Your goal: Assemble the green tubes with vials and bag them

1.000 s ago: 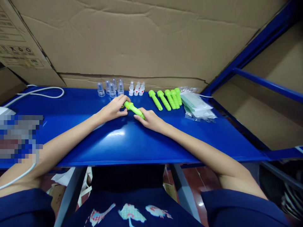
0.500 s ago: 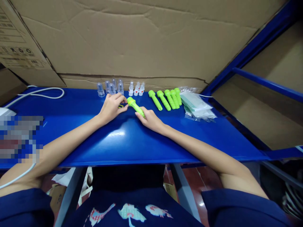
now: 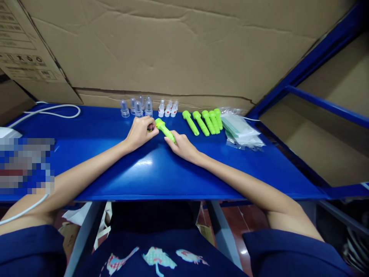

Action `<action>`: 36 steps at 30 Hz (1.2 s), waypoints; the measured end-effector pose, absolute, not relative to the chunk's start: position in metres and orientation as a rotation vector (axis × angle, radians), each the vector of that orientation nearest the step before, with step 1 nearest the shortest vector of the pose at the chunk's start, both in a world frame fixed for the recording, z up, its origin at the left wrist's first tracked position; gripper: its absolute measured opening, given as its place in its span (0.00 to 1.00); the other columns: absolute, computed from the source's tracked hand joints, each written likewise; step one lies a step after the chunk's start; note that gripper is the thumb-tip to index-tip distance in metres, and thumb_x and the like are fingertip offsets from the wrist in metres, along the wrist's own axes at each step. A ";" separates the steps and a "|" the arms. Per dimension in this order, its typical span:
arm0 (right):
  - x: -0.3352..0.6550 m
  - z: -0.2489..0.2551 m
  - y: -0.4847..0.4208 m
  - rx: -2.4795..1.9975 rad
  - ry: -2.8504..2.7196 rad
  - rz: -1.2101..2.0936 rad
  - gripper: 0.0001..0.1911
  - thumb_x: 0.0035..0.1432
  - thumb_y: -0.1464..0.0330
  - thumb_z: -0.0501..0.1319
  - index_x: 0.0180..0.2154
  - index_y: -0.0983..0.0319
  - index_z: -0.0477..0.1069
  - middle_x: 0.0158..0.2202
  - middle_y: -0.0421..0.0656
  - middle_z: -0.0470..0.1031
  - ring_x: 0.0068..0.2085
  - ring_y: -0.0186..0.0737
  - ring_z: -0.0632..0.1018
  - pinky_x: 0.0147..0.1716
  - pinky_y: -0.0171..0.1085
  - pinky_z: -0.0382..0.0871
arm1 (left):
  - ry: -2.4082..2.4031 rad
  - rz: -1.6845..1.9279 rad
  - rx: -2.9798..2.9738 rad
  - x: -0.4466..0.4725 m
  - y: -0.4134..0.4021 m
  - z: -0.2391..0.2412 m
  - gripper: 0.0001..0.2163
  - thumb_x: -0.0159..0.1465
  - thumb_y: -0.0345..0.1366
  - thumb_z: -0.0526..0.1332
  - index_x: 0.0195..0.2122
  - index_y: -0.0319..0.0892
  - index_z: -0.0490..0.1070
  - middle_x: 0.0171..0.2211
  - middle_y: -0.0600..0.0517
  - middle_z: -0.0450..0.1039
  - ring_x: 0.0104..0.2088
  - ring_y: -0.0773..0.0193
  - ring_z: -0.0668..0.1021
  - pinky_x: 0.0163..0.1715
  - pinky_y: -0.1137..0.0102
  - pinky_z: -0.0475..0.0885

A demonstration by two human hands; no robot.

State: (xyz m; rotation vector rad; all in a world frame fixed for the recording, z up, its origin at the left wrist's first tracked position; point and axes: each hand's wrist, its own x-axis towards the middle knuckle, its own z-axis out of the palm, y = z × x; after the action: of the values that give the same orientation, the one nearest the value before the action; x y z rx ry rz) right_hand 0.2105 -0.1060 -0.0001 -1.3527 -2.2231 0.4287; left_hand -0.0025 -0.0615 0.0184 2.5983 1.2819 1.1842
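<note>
My right hand (image 3: pixel 182 146) grips the tail end of a bright green plastic tube (image 3: pixel 164 129) that lies slanted on the blue table (image 3: pixel 150 169). At the tube's wide head, my left hand (image 3: pixel 140 132) has its fingers curled and pinched together around a small dark piece that I cannot make out. Both wrists rest on the table top.
Along the back stand several clear caps (image 3: pixel 137 106), three white nozzles (image 3: pixel 167 109) and a row of several green tubes (image 3: pixel 205 120). Clear plastic bags (image 3: pixel 240 130) lie to the right. A white cable (image 3: pixel 50 112) loops at the left. Cardboard (image 3: pixel 173 50) walls the back; a blue frame rail (image 3: pixel 325 105) runs right.
Both hands with the green tube have shifted slightly away from me toward the back row. The left fingers have closed tighter at the tube's head.
</note>
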 end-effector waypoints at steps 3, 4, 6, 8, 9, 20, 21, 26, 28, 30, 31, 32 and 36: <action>0.210 0.002 -0.105 -1.393 -2.232 0.424 0.13 0.73 0.64 0.55 0.50 0.67 0.71 0.35 0.50 0.81 0.36 0.47 0.80 0.35 0.35 0.62 | 1.303 1.179 2.559 -0.005 -0.055 0.018 0.05 0.58 0.33 0.60 0.25 0.41 0.70 0.26 0.52 0.75 0.27 0.65 0.74 0.32 0.70 0.65; 0.210 0.002 -0.105 -1.402 -2.241 0.423 0.13 0.73 0.64 0.55 0.50 0.67 0.71 0.36 0.50 0.81 0.36 0.47 0.80 0.35 0.35 0.62 | 1.295 1.172 2.549 -0.006 -0.053 0.018 0.05 0.58 0.33 0.60 0.25 0.41 0.70 0.26 0.52 0.75 0.27 0.65 0.74 0.32 0.70 0.65; 0.210 0.004 -0.104 -1.405 -2.264 0.414 0.13 0.73 0.64 0.55 0.49 0.67 0.72 0.36 0.51 0.81 0.37 0.47 0.80 0.35 0.35 0.62 | 1.279 1.168 2.530 -0.009 -0.050 0.018 0.04 0.57 0.33 0.61 0.25 0.41 0.70 0.26 0.52 0.75 0.27 0.65 0.74 0.32 0.70 0.66; 0.211 0.006 -0.101 -1.391 -2.294 0.397 0.14 0.74 0.64 0.54 0.49 0.67 0.72 0.38 0.52 0.81 0.38 0.47 0.80 0.36 0.36 0.61 | 1.274 1.174 2.506 -0.010 -0.048 0.018 0.04 0.56 0.33 0.61 0.25 0.41 0.71 0.25 0.53 0.74 0.27 0.65 0.73 0.32 0.70 0.66; 0.212 0.007 -0.100 -1.382 -2.312 0.388 0.14 0.74 0.64 0.54 0.49 0.68 0.72 0.39 0.52 0.81 0.39 0.47 0.80 0.36 0.36 0.61 | 1.274 1.174 2.497 -0.010 -0.048 0.017 0.04 0.56 0.33 0.61 0.25 0.41 0.71 0.25 0.53 0.74 0.27 0.65 0.73 0.32 0.70 0.66; 0.262 0.022 -0.082 -1.053 -2.579 0.573 0.20 0.71 0.56 0.55 0.48 0.65 0.74 0.33 0.44 0.78 0.31 0.39 0.74 0.33 0.35 0.62 | 1.417 1.274 2.475 -0.056 -0.038 0.033 0.04 0.56 0.32 0.60 0.24 0.41 0.71 0.24 0.53 0.72 0.27 0.66 0.72 0.32 0.70 0.66; 0.267 0.022 -0.080 -1.102 -2.556 0.537 0.21 0.70 0.55 0.56 0.47 0.66 0.74 0.35 0.46 0.79 0.33 0.40 0.75 0.35 0.36 0.64 | 1.358 1.236 2.504 -0.057 -0.039 0.035 0.04 0.56 0.32 0.61 0.25 0.40 0.72 0.24 0.53 0.73 0.27 0.66 0.73 0.33 0.70 0.66; 0.276 0.016 -0.064 -1.441 -2.215 0.273 0.28 0.65 0.58 0.54 0.59 0.71 0.70 0.44 0.56 0.81 0.44 0.55 0.80 0.46 0.48 0.72 | 1.155 1.120 2.554 -0.038 -0.043 0.030 0.06 0.60 0.34 0.60 0.28 0.40 0.75 0.27 0.52 0.75 0.29 0.65 0.75 0.35 0.70 0.68; 0.278 0.011 -0.058 -1.506 -2.128 0.245 0.33 0.61 0.62 0.55 0.64 0.72 0.65 0.51 0.60 0.79 0.49 0.60 0.80 0.51 0.53 0.73 | 1.161 1.077 2.549 -0.035 -0.040 0.023 0.07 0.61 0.35 0.60 0.28 0.40 0.74 0.28 0.51 0.76 0.29 0.65 0.76 0.35 0.70 0.68; 0.280 0.006 -0.054 -1.531 -2.080 0.248 0.37 0.58 0.65 0.55 0.67 0.72 0.60 0.58 0.62 0.75 0.56 0.62 0.77 0.57 0.56 0.71 | 1.189 1.037 2.550 -0.037 -0.038 0.018 0.09 0.63 0.37 0.60 0.29 0.39 0.75 0.28 0.50 0.76 0.30 0.64 0.76 0.35 0.69 0.69; 0.281 0.004 -0.052 -1.530 -2.066 0.251 0.39 0.56 0.66 0.55 0.68 0.72 0.59 0.61 0.62 0.72 0.59 0.63 0.75 0.60 0.57 0.69 | 1.203 1.022 2.550 -0.039 -0.036 0.016 0.10 0.64 0.39 0.60 0.31 0.39 0.76 0.29 0.49 0.77 0.30 0.63 0.77 0.35 0.69 0.69; 0.281 0.003 -0.050 -1.523 -2.060 0.250 0.40 0.56 0.66 0.55 0.69 0.72 0.57 0.63 0.62 0.70 0.61 0.63 0.73 0.62 0.57 0.67 | 1.216 1.009 2.552 -0.041 -0.035 0.015 0.11 0.65 0.40 0.60 0.32 0.39 0.77 0.30 0.49 0.78 0.31 0.62 0.77 0.35 0.69 0.69; 0.281 -0.005 -0.048 -1.525 -2.076 0.211 0.39 0.56 0.68 0.54 0.68 0.76 0.57 0.63 0.66 0.67 0.65 0.64 0.70 0.66 0.59 0.62 | 1.276 0.960 2.586 -0.047 -0.034 0.013 0.12 0.66 0.41 0.58 0.34 0.39 0.78 0.32 0.47 0.79 0.32 0.60 0.78 0.37 0.67 0.70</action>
State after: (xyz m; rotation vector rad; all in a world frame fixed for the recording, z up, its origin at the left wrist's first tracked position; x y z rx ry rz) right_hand 0.2809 -0.0481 -0.0054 -1.5251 -2.0763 0.2106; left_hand -0.0474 -0.0339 0.0128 2.5855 1.2758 0.9598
